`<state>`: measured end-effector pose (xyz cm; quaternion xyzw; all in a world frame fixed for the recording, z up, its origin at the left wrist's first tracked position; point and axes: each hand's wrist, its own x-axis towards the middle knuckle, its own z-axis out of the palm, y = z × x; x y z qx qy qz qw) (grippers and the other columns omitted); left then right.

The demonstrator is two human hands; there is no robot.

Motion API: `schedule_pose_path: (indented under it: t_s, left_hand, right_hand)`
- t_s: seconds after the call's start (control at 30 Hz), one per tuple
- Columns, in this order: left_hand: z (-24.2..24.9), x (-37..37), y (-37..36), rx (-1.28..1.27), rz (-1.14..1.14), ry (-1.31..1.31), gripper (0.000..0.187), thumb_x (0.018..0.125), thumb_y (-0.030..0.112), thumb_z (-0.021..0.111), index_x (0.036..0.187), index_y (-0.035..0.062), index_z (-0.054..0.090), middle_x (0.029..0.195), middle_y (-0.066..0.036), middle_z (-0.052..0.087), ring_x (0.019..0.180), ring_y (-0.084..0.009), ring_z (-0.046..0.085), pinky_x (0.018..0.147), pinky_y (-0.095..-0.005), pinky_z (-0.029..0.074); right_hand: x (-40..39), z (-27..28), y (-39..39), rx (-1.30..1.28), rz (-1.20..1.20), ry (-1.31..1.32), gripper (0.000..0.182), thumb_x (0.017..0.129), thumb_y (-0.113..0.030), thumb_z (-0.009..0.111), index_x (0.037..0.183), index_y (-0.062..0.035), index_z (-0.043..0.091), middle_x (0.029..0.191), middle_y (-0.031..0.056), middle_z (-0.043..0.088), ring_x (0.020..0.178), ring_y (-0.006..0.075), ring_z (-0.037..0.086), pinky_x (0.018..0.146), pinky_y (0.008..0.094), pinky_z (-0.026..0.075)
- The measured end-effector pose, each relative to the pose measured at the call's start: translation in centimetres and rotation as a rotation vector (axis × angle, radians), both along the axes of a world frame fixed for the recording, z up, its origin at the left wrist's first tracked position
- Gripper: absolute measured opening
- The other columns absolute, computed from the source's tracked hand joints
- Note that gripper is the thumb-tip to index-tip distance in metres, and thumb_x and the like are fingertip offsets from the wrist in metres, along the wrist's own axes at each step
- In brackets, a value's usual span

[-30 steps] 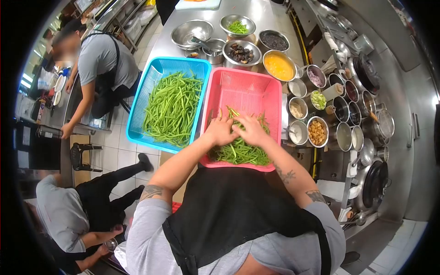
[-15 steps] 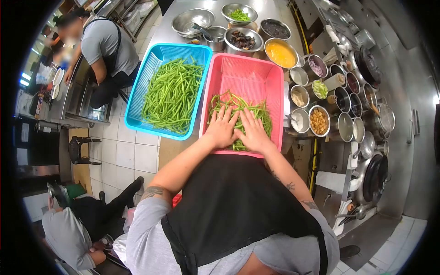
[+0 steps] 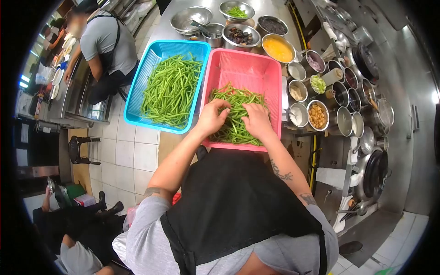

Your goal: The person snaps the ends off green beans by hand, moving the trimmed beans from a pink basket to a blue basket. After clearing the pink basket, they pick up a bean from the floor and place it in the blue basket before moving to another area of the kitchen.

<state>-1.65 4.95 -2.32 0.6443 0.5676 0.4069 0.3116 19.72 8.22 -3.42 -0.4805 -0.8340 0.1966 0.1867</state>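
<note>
Both hands in the pink basket [image 3: 236, 68], center frame, on the green beans [image 3: 238, 130] piled in its lower half. Left hand [image 3: 212, 116] at the pile's left side: grip loosely curled, thumb and fingers apart. Right hand [image 3: 256, 120] at the right side: fingers bent down onto the beans, thumb off to the side, grip part-spread. Can't tell if either has a bean between the fingers. Blue basket [image 3: 158, 49] just beside the pink one, on its left, holding a second bean pile [image 3: 169, 94]. Top center, tabletop [image 3: 262, 7] carries a steel bowl [image 3: 190, 17], a small pot [image 3: 213, 40] with a dark-handled tool [image 3: 200, 27] across it, a bowl of cut greens [image 3: 237, 13], a bowl of dark pieces [image 3: 240, 36], a pot of dark stuff [image 3: 273, 25] and a pot of yellow liquid [image 3: 278, 48]. Right of the pink basket, rows of steel tubs: tan cubes [image 3: 317, 116], chopped greens [image 3: 318, 84], purple bits [image 3: 314, 62]. One co-worker [image 3: 110, 41] upper left, bent over a counter; another person [image 3: 80, 259] lower left, near a black stool [image 3: 79, 150].
</note>
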Motion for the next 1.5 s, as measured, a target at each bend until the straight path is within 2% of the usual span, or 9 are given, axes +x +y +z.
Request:
schedule_pose_path:
  t_s: [0.1, 0.27, 0.47, 0.57, 0.87, 0.97, 1.07, 1.17, 1.5]
  left_hand:
    - [0.4, 0.2, -1.7, -0.095, 0.063, -0.13, 0.015, 0.094, 0.011, 0.066, 0.102, -0.002, 0.067, 0.089, -0.008, 0.07, 0.083, -0.0136, 0.066, 0.075, -0.0286, 0.052]
    - [0.4, 0.7, -4.5, -0.461, -0.011, -0.414, 0.015, 0.097, 0.014, 0.065, 0.1, 0.0, 0.068, 0.08, -0.002, 0.068, 0.072, -0.0076, 0.06, 0.065, -0.0246, 0.049]
    - [0.9, 2.4, -4.4, -0.849, 0.006, -0.998, 0.021, 0.102, 0.022, 0.059, 0.111, 0.0046, 0.066, 0.094, -0.002, 0.069, 0.069, -0.0072, 0.059, 0.06, -0.0232, 0.049]
    - [-0.3, 2.6, -4.2, -0.72, -0.01, -1.069, 0.022, 0.103, 0.025, 0.057, 0.114, 0.0059, 0.064, 0.094, 0.0, 0.066, 0.067, -0.0074, 0.057, 0.058, -0.0241, 0.047]
    - [0.9, 2.9, -3.7, -0.476, 0.007, -1.173, 0.015, 0.105, 0.016, 0.053, 0.111, 0.0046, 0.061, 0.096, -0.003, 0.063, 0.072, -0.0082, 0.055, 0.065, -0.0234, 0.048]
    - [0.9, 2.7, -3.7, -0.415, 0.021, -1.166, 0.015, 0.105, 0.015, 0.053, 0.112, 0.0044, 0.06, 0.098, -0.004, 0.063, 0.077, -0.0096, 0.057, 0.068, -0.0249, 0.049]
    - [1.1, 2.4, -3.6, -0.36, 0.031, -1.157, 0.015, 0.105, 0.014, 0.053, 0.113, 0.0039, 0.059, 0.098, -0.005, 0.063, 0.078, -0.0106, 0.058, 0.07, -0.0258, 0.05]
    - [1.7, 2.2, -3.7, -0.327, 0.033, -1.126, 0.015, 0.105, 0.014, 0.052, 0.114, 0.0034, 0.058, 0.099, -0.005, 0.062, 0.078, -0.0115, 0.058, 0.071, -0.0261, 0.05]
    - [2.4, 2.8, -4.6, -0.22, -0.029, -0.912, 0.03, 0.109, 0.029, 0.044, 0.107, 0.0034, 0.06, 0.088, -0.003, 0.06, 0.08, -0.0106, 0.055, 0.075, -0.0247, 0.046]
  right_hand:
    - [-0.2, 1.7, -0.4, -0.035, 0.009, -0.058, 0.023, 0.085, -0.017, 0.068, 0.105, -0.0069, 0.071, 0.119, 0.009, 0.065, 0.122, 0.0289, 0.053, 0.104, 0.0474, 0.037]
    - [1.7, 1.9, -2.9, 0.07, 0.061, 0.029, 0.022, 0.087, -0.018, 0.066, 0.103, -0.0054, 0.073, 0.121, 0.0084, 0.066, 0.121, 0.0288, 0.054, 0.103, 0.0465, 0.037]
    - [0.9, 3.8, -5.2, 0.054, 0.107, -0.1, 0.03, 0.094, -0.021, 0.059, 0.118, -0.0034, 0.068, 0.137, 0.0132, 0.057, 0.135, 0.0334, 0.044, 0.114, 0.0611, 0.026]
    - [0.6, 4.0, -5.8, 0.02, 0.135, -0.089, 0.033, 0.097, -0.022, 0.056, 0.123, -0.0028, 0.065, 0.144, 0.0139, 0.05, 0.14, 0.035, 0.038, 0.115, 0.0683, 0.018]
    - [1.0, 5.5, -6.2, 0.126, 0.182, 0.005, 0.031, 0.09, -0.029, 0.068, 0.111, -0.0053, 0.068, 0.132, 0.0122, 0.057, 0.138, 0.0325, 0.041, 0.114, 0.0681, 0.018]
    - [1.4, 5.0, -6.0, 0.107, 0.204, 0.107, 0.03, 0.089, -0.028, 0.071, 0.108, -0.005, 0.068, 0.11, 0.0083, 0.065, 0.115, 0.0287, 0.06, 0.103, 0.0558, 0.04]
    - [1.3, 5.1, -6.5, -0.247, 0.126, 0.289, 0.024, 0.09, -0.023, 0.07, 0.104, -0.0037, 0.068, 0.091, 0.0069, 0.065, 0.081, 0.0263, 0.066, 0.076, 0.0406, 0.052]
    - [0.8, 5.8, -7.1, -0.287, 0.103, 0.417, 0.018, 0.093, -0.016, 0.065, 0.102, -0.0011, 0.066, 0.083, 0.01, 0.064, 0.065, 0.0265, 0.062, 0.06, 0.0352, 0.05]
    - [1.1, 3.3, -6.7, -0.145, -0.038, 0.425, 0.012, 0.093, -0.011, 0.061, 0.097, -0.0014, 0.065, 0.083, 0.0175, 0.068, 0.075, 0.0366, 0.068, 0.065, 0.0429, 0.051]
